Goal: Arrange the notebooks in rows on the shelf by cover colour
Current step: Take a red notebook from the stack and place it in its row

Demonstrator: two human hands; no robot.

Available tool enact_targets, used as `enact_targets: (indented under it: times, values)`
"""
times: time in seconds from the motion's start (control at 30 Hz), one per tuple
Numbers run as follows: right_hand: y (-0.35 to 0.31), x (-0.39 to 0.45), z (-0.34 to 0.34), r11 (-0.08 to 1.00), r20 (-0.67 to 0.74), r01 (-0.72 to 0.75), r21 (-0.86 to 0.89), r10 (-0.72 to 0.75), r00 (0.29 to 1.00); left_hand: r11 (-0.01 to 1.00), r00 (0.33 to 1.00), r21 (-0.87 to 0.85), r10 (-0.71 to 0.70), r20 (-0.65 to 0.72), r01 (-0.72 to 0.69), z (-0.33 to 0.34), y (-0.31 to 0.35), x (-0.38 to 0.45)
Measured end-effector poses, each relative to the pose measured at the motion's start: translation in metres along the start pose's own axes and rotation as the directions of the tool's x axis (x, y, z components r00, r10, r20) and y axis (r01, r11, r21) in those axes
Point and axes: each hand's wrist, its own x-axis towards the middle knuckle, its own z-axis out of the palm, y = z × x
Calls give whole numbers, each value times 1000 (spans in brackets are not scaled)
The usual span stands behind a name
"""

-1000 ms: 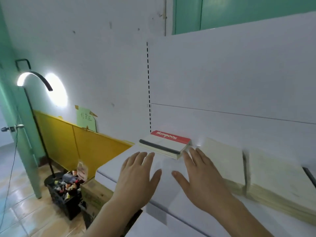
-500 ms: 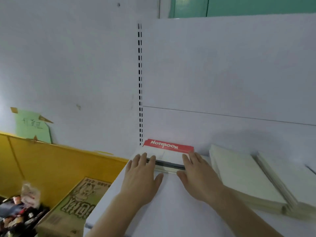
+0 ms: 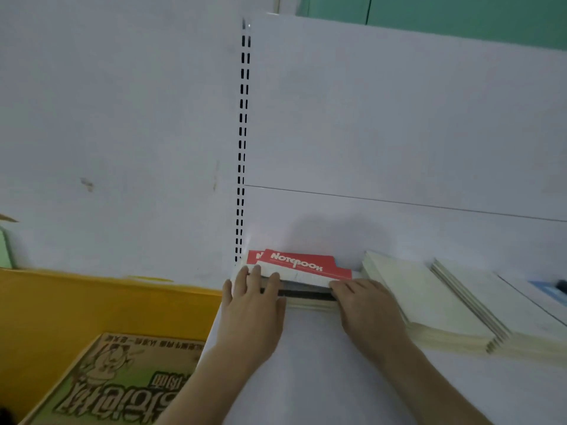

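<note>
Head cam: both hands, left hand and right hand, are lying flat-fingered against the red "Notebook" notebooks on the shelf.

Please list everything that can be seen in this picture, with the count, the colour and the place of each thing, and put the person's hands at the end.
red notebooks: at least two, red band with white "Notebook" lettering over white, stacked askew at the shelf's back left corner.
cream stacks: two, cream or pale, lying flat side by side, right of the red notebooks.
blue item: one, light blue, far right edge, mostly cut off.
shelf: one, white, under all the stacks.
slotted upright: one, white with black slots, behind the red notebooks.
yellow panel: one, yellow, lower left.
cardboard box: one, brown with green print, bottom left.
left hand: one, fingers on the left front of the red notebooks.
right hand: one, fingers at their right front edge.
</note>
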Motion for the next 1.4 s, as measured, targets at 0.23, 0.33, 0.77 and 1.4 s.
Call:
enact_targets:
  times: [0.23,0.33,0.77,1.4]
  values:
    - [-32,-16,-37,981,-297,-106,162,151,943,635,986,-767,-165,-18,92,-36,42,-7]
    - [-53,-26,-30,949,-278,16,316,77,957,363,976,-927,-216,14,94,-34,54,-7]
    - [-8,4,7,976,332,-132,171,69,941,324,846,-931,-533,-31,170,-27,-9,-16]
    - [-2,21,-12,993,179,-116,22,110,978,322,854,-931,-520,-23,171,-35,-39,-30]
